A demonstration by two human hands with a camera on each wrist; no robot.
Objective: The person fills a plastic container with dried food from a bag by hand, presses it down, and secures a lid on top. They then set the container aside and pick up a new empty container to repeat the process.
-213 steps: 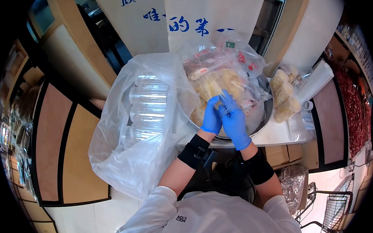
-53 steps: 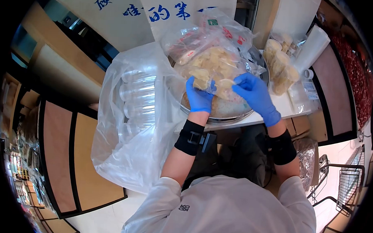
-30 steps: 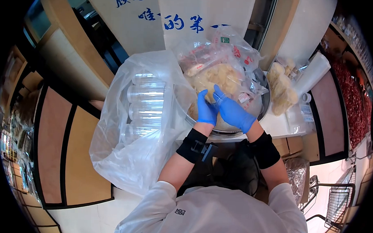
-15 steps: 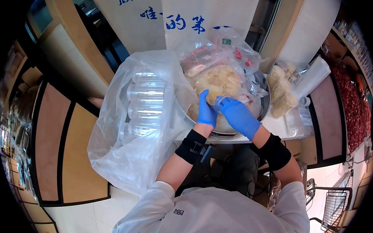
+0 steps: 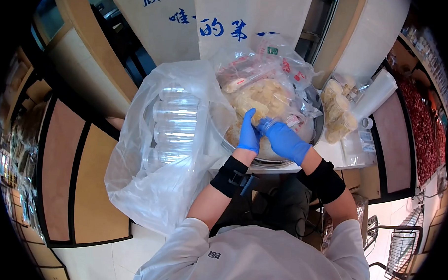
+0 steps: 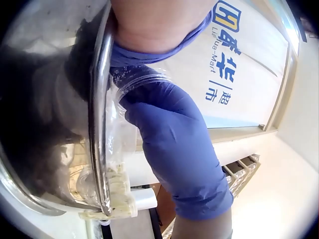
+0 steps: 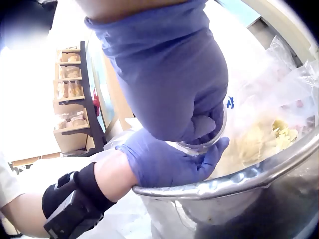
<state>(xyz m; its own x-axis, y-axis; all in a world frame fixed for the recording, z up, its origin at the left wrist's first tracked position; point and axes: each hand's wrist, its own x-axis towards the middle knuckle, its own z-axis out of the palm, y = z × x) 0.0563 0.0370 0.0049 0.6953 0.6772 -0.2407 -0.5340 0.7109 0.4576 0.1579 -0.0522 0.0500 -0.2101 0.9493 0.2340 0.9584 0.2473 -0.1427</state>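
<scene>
Two blue-gloved hands meet over a wide steel basin (image 7: 239, 181). My left hand (image 5: 250, 133) grips a clear plastic jar (image 7: 200, 149), its thumb raised along one side and its fingers around the other. The fingers of my right hand (image 5: 289, 141) reach into the jar's round mouth, and their tips are hidden there; I cannot tell whether they hold anything. Just beyond the hands, pale yellow dried slices (image 5: 272, 95) lie heaped in an opened clear bag with red print (image 5: 288, 67), over the basin.
To the left, a big translucent bag (image 5: 133, 186) holds several clear jars (image 5: 177, 131). Filled jars (image 5: 341, 122) of pale slices stand right of the basin, beside a white plastic roll (image 5: 378, 98) and a small round lid (image 5: 367, 123). A white lettered panel (image 5: 253, 17) rises behind.
At 1.8 s ago the hands were apart, the right one holding a pale slice beside the jar. They have since come together, and the right fingers now dip into the jar's mouth.
</scene>
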